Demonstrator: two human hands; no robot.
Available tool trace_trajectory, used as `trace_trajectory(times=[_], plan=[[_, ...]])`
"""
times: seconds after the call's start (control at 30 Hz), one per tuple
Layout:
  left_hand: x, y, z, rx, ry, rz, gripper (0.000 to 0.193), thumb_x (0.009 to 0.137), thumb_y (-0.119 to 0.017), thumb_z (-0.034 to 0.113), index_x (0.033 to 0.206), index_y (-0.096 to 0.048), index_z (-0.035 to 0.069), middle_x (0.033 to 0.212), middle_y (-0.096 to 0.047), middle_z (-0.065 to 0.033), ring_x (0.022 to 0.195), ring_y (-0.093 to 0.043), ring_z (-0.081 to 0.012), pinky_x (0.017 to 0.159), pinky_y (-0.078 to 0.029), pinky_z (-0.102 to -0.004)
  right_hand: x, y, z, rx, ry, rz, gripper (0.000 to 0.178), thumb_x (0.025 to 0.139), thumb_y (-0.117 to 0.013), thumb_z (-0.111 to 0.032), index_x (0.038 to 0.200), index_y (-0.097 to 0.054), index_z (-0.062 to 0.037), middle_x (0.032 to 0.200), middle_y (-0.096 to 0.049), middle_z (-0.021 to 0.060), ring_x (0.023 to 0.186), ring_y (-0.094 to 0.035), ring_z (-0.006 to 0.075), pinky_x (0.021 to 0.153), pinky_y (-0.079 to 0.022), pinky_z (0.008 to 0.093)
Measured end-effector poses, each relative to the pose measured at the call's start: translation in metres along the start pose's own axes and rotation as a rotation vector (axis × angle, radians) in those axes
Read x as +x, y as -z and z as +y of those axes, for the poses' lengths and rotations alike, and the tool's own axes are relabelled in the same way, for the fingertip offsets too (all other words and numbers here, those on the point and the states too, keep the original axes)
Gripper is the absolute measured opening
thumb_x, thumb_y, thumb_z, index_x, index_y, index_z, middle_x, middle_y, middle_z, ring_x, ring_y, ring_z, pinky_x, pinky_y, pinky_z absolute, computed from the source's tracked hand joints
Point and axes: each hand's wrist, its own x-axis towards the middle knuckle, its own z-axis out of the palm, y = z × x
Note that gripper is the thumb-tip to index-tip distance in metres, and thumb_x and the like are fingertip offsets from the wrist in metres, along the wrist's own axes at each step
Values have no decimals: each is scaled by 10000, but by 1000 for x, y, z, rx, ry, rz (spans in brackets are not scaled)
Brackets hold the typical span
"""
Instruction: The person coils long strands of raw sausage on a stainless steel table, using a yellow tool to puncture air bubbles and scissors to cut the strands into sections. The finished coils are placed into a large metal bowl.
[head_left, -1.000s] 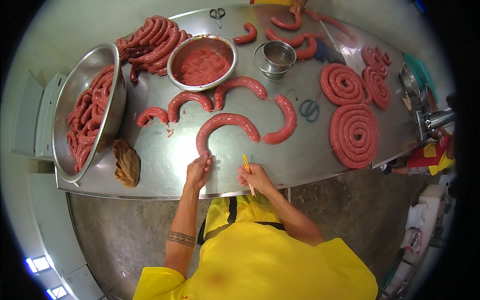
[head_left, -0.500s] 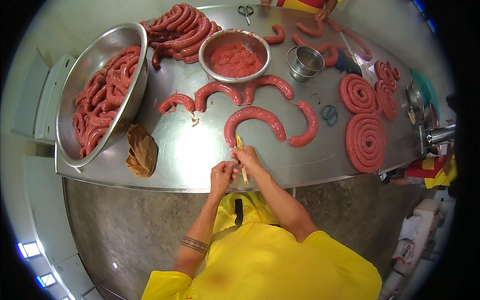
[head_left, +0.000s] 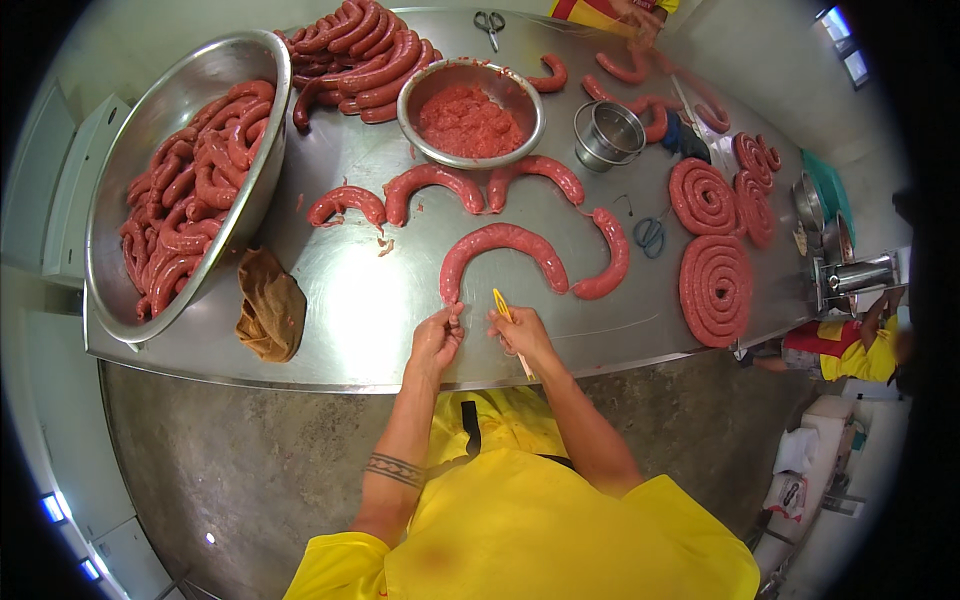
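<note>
My left hand (head_left: 437, 336) is closed at the near left end of a curved raw sausage (head_left: 502, 238), its fingertips pinching the casing tip there. To the right, my right hand (head_left: 524, 336) is wrapped round a slim yellow netting needle (head_left: 502, 303) that looks wound with pale twine. The needle's pointed tip sticks out above the fingers and its other end below them. Any thread between the hands is too fine to make out. More links, among them a right-hand curved sausage (head_left: 613, 255), form a chain on the steel table (head_left: 400, 270) beyond my hands.
A large steel basin (head_left: 270, 150) of sausages stands left, beside a brown cloth (head_left: 270, 305). Ahead are a bowl (head_left: 540, 120) of ground meat, a sausage pile (head_left: 370, 60) and a small steel pot (head_left: 610, 138). Blue scissors (head_left: 649, 237) and coiled sausages (head_left: 715, 290) lie right. Co-workers stand beyond.
My hands have moved apart: the right has shifted right with the netting needle, while the left stays near the sausage end. The view has shifted slightly.
</note>
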Motion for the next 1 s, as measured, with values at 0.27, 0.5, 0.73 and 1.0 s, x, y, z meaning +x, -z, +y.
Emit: trace_trajectory(times=[0.27,0.5,0.73,1.0], plan=[[-59,-18,13,1103,-607,116,161,936,-656,76,991,-735,-54,782,-740,-103,682,-689,-156,623,-537,-286,33,-38,0,513,-150,-424,168,979,-623,-220,946,-663,-60,840,-639,1,746,-574,106,535,-414,266],[-69,-12,22,1371,-1096,26,179,936,-666,96,994,-734,-59,768,-748,-115,653,-694,-172,612,-532,-316,44,-58,-14,468,-107,-308,98,927,-630,-145,933,-660,-52,812,-649,32,676,-600,141,511,-417,291],[-66,-1,14,375,-76,-305,711,1041,-370,590,1439,-448,5,1429,-542,-124,1221,-553,-213,1060,-440,-429,18,-57,-24,-128,160,-166,165,888,-587,-119,909,-674,19,717,-661,134,611,-627,262,576,-495,383],[-68,-76,-28,18,97,-828,775,1026,-264,652,1401,-508,19,1508,-445,-214,1336,-475,-370,1101,-413,-490,-64,-17,-60,-642,701,146,258,869,-568,-170,911,-689,55,752,-651,295,714,-673,432,654,-540,508]])
